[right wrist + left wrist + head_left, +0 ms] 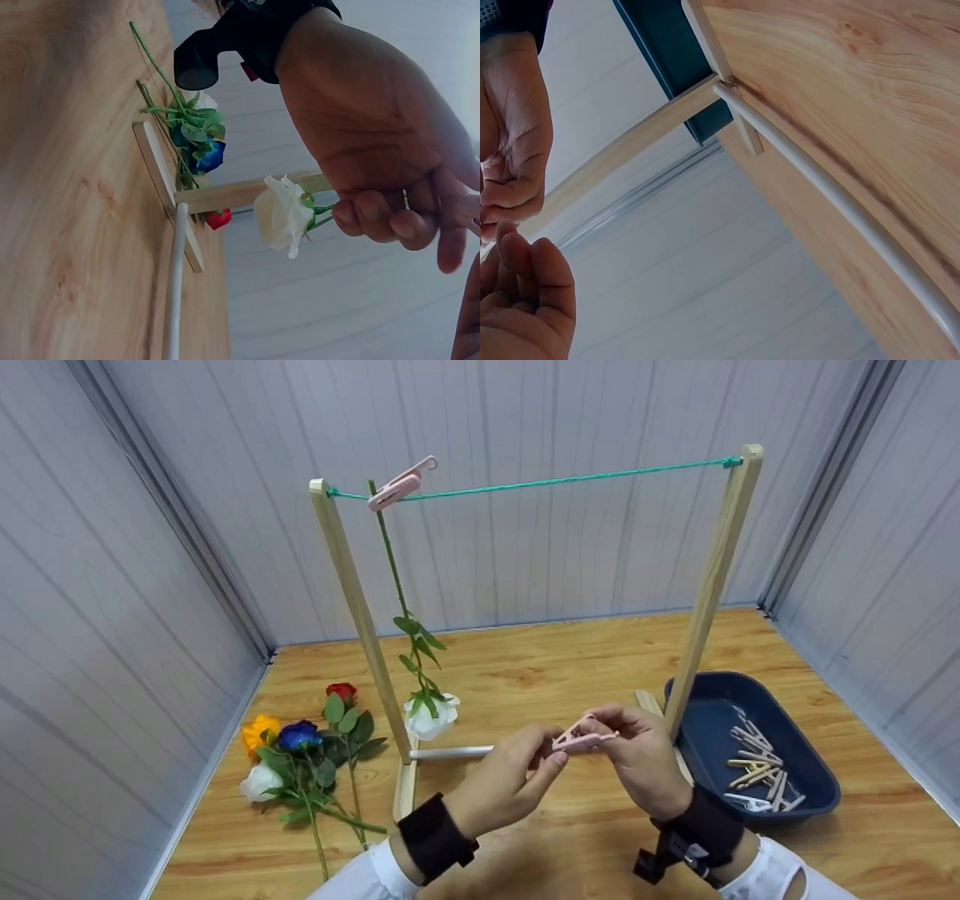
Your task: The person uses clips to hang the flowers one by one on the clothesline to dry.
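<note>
"What do the fingers hold?"

"A person's left hand (506,784) and right hand (637,761) share one pink clothespin (581,742). Thumb and fingers of each pinch it, one hand at either end, so that it sits between the two sets of fingertips."

"And above them?"

"A green rope (570,481) stretches across a wooden frame (709,577), beyond the fingers. High to their left, a second clothespin (396,492) clips a green stem (390,551) at the rope, and a white rose (433,718) hangs head down, its bloom left of the fingertips and apart from them."

"Farther left?"

"Loose flowers (300,735) in orange, blue, red and white lie on the wooden table (525,660), well apart from the fingers."

"To their right?"

"A dark blue tub (709,716), past the right hand's fingers, with more clothespins (757,765) piled inside. Black bands (435,838) circle both wrists, above white sleeves (375,877)."
</note>
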`<state>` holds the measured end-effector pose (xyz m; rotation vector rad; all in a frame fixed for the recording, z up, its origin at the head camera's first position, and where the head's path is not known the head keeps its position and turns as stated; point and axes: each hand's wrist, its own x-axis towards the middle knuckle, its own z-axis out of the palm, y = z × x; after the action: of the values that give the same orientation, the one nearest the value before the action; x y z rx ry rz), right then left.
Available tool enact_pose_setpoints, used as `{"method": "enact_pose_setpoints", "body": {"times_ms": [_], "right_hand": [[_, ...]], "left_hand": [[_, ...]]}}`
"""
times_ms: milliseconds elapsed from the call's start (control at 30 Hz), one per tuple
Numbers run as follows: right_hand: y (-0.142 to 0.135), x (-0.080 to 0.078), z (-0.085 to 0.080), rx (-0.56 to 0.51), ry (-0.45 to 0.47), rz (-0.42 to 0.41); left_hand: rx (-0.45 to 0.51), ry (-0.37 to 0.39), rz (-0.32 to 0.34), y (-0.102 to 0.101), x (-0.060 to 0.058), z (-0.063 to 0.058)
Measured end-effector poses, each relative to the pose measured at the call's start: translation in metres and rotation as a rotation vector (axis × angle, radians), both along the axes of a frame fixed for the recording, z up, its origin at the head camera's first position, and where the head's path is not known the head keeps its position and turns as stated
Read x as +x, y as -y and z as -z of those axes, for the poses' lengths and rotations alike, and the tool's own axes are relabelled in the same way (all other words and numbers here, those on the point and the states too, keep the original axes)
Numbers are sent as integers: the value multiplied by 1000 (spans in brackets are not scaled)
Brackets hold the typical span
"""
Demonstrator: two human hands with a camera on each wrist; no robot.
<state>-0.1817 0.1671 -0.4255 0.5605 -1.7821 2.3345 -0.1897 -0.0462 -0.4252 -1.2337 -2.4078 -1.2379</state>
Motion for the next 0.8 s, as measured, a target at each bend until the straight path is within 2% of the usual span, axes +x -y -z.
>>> {"method": "enact_pose_setpoints", "body": {"times_ms": [167,433,600,700,800], "right_hand": [[4,3,2,3,17,38],[4,1,6,22,30,53],[0,-1,8,84,13,57],[-6,-4,10,93,-45,0],[-13,-8,10,46,-104,-132]], "left_hand": [[-19,-15,8,-3,2,0],[-12,-95,-2,-4,2,3],[28,-84,27,-2,1,4],[33,-63,34,0,0,5],[16,-46,25,3,0,5]]}}
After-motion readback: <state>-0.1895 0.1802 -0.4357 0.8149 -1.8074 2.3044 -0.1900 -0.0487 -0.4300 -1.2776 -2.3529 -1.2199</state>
